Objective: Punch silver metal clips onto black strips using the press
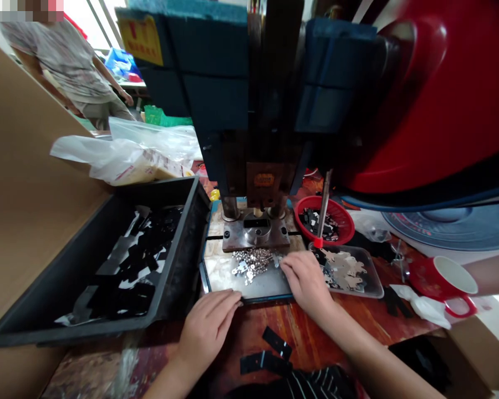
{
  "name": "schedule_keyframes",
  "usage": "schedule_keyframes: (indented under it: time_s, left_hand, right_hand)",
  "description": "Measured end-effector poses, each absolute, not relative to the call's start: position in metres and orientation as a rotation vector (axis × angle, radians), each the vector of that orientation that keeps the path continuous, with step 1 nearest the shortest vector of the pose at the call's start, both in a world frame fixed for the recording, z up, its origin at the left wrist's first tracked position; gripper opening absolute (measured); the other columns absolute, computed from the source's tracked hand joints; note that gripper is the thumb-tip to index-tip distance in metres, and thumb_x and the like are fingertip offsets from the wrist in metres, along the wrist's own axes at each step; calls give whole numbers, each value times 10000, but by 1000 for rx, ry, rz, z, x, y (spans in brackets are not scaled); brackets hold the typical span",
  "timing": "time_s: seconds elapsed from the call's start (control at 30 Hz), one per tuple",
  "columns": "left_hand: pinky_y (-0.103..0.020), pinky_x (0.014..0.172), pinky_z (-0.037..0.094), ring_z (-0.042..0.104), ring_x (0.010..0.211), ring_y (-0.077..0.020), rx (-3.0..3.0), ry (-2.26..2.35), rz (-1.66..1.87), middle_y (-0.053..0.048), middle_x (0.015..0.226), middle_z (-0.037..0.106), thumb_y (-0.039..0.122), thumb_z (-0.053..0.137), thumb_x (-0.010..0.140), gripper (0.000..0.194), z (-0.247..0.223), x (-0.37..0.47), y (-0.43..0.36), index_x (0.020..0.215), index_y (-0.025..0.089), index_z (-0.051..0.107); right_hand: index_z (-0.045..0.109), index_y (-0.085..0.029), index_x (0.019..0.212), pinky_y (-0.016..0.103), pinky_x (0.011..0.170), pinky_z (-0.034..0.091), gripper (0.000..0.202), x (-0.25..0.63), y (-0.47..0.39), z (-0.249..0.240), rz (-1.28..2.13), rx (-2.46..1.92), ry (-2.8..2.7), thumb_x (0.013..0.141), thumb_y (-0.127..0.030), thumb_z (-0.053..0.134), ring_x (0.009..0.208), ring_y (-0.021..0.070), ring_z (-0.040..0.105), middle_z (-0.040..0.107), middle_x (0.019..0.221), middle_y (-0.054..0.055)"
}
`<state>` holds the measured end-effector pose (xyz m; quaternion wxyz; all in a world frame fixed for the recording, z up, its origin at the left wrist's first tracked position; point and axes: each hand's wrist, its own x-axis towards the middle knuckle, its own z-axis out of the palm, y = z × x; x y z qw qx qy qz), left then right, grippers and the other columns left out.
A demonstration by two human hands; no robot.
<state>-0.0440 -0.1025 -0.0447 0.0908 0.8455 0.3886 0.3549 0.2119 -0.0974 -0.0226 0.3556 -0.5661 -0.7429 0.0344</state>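
My left hand [210, 327] rests at the front edge of the press's bed plate [220, 282]. Its fingers are pressed together and curled down; what lies under the fingertips is hidden. My right hand [305, 280] reaches over the plate's right side, with thumb and fingers pinched at a small shiny metal part [276, 260]. Left of those fingertips is a pile of small metal rivet-like pieces [253, 261]. Behind the pile stands the steel die block [256, 235], with a dark piece [256, 223] on its top. Black strips [266, 360] lie on the table between my forearms.
A black bin [170, 288] of dark scraps stands left. To the right are a red basket [347, 221], a clear tray [374, 280] of flat metal parts and a red mug [432, 280]. The blue press [216, 88] rises ahead. A person [70, 66] stands far left.
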Motion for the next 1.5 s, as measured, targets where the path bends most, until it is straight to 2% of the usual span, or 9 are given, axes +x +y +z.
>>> schedule_keyframes:
  time_s: [0.13, 0.33, 0.47, 0.6, 0.7, 0.8, 1.03, 1.5]
  left_hand:
    - [-321, 843, 543, 667, 927, -182, 2364, 1201, 1075, -54, 998, 716, 174, 493, 883, 241, -24, -28, -84, 1057, 214, 656]
    - [-311, 857, 537, 678, 914, -181, 2294, 1226, 1113, -48, 1009, 723, 246, 506, 892, 231, -5, -16, -56, 1058, 218, 665]
    - [-313, 815, 537, 682, 859, -190, 2209, 1417, 1167, -51, 966, 726, 300, 530, 877, 231, 0, -13, -43, 1054, 220, 657]
    - [-308, 820, 517, 657, 895, -188, 2180, 1423, 1164, -42, 958, 705, 295, 483, 898, 209, 7, -7, -29, 1001, 220, 650]
    - [-313, 846, 494, 638, 928, -185, 2217, 1352, 1128, -46, 1003, 687, 273, 433, 918, 251, 14, 0, -18, 1056, 233, 639]
    - [-322, 843, 489, 643, 907, -191, 2190, 1383, 1110, -53, 1018, 688, 275, 465, 900, 272, 18, 8, -9, 1124, 226, 612]
    - [-302, 776, 480, 632, 835, -188, 2178, 1425, 1162, -34, 881, 685, 296, 490, 883, 181, 22, 23, 7, 885, 215, 653]
    - [-363, 835, 467, 607, 891, -225, 2218, 1488, 1092, -57, 879, 684, 269, 525, 856, 196, 14, 31, 29, 859, 192, 705]
  right_hand:
    - [664, -231, 817, 368, 800, 424, 152, 193, -38, 1, 45, -1479, -1840, 882, -267, 531, 835, 209, 548, 660, 834, 37]
    - [695, -239, 766, 371, 766, 406, 143, 180, 8, 7, -82, -1525, -1832, 847, -274, 582, 819, 225, 527, 646, 782, 51]
    - [714, -249, 861, 379, 804, 406, 194, 186, 3, 7, -99, -1426, -1983, 881, -325, 536, 860, 219, 521, 645, 853, 48]
    - [702, -255, 979, 409, 863, 398, 234, 193, -6, 10, -139, -1353, -2077, 897, -351, 505, 935, 231, 507, 642, 940, 57]
    - [692, -252, 1017, 432, 911, 387, 244, 194, -8, 10, -128, -1333, -2088, 897, -355, 507, 974, 239, 507, 646, 969, 59]
    - [693, -247, 1007, 421, 912, 409, 240, 194, -6, 7, -16, -1324, -2022, 899, -350, 505, 990, 233, 530, 646, 983, 62]
    - [647, -225, 1093, 379, 890, 453, 259, 198, -7, 0, 139, -1261, -1825, 915, -301, 474, 983, 208, 554, 648, 1018, 69]
    - [687, -229, 1014, 387, 900, 445, 214, 199, -4, -1, 60, -1236, -1910, 898, -281, 515, 979, 202, 548, 642, 991, 64]
